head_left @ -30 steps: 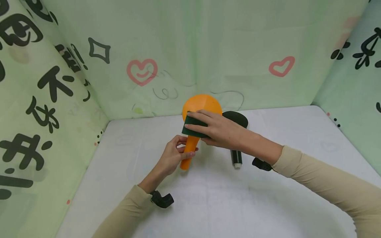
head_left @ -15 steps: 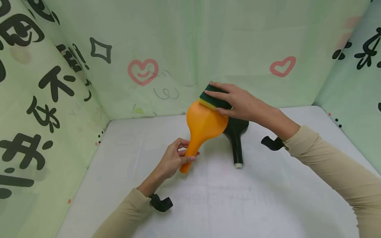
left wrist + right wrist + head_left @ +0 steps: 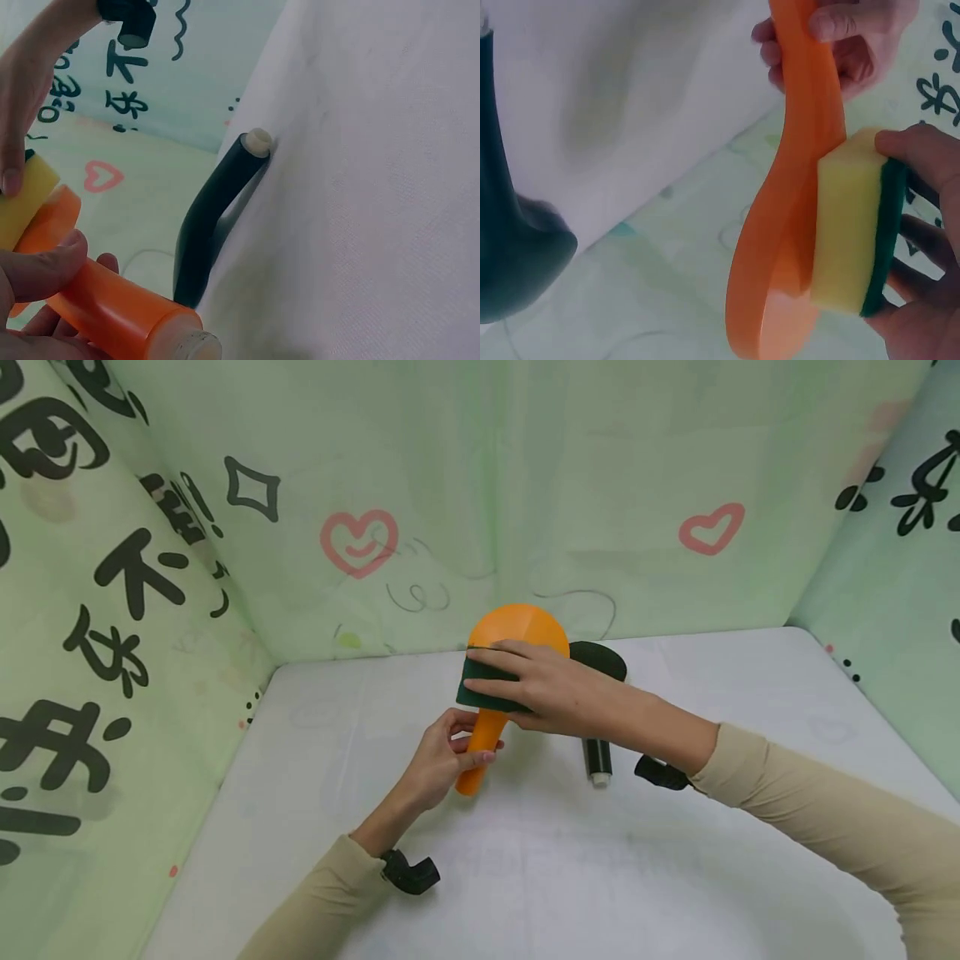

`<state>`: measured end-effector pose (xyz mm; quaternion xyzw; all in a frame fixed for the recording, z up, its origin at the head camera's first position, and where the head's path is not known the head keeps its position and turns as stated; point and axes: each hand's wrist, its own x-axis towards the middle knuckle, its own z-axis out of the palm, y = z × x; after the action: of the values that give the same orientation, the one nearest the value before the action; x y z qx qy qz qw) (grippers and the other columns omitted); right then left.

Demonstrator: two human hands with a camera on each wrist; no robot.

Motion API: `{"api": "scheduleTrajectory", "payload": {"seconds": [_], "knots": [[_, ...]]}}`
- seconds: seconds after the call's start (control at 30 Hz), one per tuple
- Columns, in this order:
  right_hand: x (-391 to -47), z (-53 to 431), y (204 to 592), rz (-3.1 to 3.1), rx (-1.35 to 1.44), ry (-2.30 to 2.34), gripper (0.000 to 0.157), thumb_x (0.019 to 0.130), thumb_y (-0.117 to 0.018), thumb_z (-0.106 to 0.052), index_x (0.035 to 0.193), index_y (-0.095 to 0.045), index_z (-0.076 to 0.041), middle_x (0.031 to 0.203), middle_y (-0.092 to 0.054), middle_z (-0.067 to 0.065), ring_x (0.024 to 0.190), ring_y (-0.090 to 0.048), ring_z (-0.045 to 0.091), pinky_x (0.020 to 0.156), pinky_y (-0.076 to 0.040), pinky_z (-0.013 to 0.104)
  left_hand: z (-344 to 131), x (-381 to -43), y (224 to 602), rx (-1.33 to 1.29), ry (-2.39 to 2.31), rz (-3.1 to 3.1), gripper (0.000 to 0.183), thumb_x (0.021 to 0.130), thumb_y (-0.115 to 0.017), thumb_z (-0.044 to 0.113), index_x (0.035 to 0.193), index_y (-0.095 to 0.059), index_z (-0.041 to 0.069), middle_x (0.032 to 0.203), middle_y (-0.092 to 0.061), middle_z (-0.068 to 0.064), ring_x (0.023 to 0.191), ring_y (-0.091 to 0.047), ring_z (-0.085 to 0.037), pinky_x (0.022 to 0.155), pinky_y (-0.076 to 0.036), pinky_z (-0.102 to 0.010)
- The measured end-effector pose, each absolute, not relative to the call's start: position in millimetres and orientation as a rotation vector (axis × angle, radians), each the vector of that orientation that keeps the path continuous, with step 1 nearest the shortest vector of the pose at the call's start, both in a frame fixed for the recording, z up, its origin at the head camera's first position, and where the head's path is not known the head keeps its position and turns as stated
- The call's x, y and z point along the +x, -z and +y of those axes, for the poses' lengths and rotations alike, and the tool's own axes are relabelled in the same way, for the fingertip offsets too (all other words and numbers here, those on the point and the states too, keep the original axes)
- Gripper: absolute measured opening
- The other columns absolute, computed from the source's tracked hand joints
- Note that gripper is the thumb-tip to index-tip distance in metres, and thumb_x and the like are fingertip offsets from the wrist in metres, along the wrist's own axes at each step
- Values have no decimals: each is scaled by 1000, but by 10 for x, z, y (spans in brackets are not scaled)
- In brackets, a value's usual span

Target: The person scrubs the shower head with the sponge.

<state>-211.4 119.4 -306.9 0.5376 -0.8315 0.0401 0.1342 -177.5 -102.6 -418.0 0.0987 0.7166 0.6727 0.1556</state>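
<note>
An orange shower head, with a broad round head, stands tilted off the table, its handle end low. My left hand grips its handle, thumb on one side and fingers on the other; a pale connector shows at the handle's end in the left wrist view. My right hand holds a yellow and green sponge, yellow side against the shower head where head and handle meet. Behind my right hand lies a black shower head, partly hidden, its pale-tipped handle pointing towards me.
The white-covered table runs back to a pale green curtain printed with hearts and dark characters. Curtain walls also stand at left and right. A black wrist mount sits at each of my wrists.
My right hand slid the sponge up to the far rim of the orange shower head, then back down towards the handle. My left hand keeps its grip, nearly still.
</note>
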Motion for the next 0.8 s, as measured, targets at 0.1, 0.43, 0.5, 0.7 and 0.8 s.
{"api": "scheduleTrajectory", "payload": {"seconds": [0.1, 0.43, 0.5, 0.7, 0.8], "knots": [[-2085, 1171, 3071, -2396, 1525, -65, 57, 92, -76, -19, 145, -58, -13, 159, -41, 13, 140, -42, 35, 108, -47, 44, -1022, -1776, 4178, 283, -1919, 2071, 48, 92, -69, -7, 133, -45, 0, 131, -54, -19, 117, -64, -44, 102, -52, -46], [-2472, 1470, 2829, -2597, 1269, -283, 58, 95, -74, -20, 148, -54, -11, 160, -37, 18, 142, -40, 41, 113, -39, 56, -1062, -1751, 4164, 258, -1926, 2044, 47, 90, -70, -8, 130, -46, 0, 128, -56, -18, 116, -65, -43, 99, -55, -43], [-2542, 1555, 2813, -2653, 1186, -356, 59, 95, -74, -19, 149, -52, -11, 160, -35, 18, 142, -38, 41, 113, -38, 56, -1075, -1743, 4164, 269, -1932, 2038, 46, 90, -70, -8, 129, -46, 0, 128, -56, -18, 116, -65, -44, 98, -56, -42], [-2594, 1680, 2885, -2625, 1134, -488, 60, 95, -74, -17, 149, -49, -7, 159, -35, 22, 139, -39, 44, 111, -39, 59, -1079, -1737, 4172, 292, -1949, 2016, 45, 91, -70, -6, 129, -47, 0, 127, -57, -18, 116, -64, -46, 96, -56, -41], [-2539, 1640, 2927, -2551, 1202, -474, 59, 94, -74, -16, 147, -51, -6, 157, -36, 23, 138, -41, 45, 111, -39, 59, -1078, -1744, 4179, 312, -1966, 2001, 45, 92, -69, -6, 130, -46, 0, 128, -56, -18, 117, -63, -47, 97, -56, -41]]}}
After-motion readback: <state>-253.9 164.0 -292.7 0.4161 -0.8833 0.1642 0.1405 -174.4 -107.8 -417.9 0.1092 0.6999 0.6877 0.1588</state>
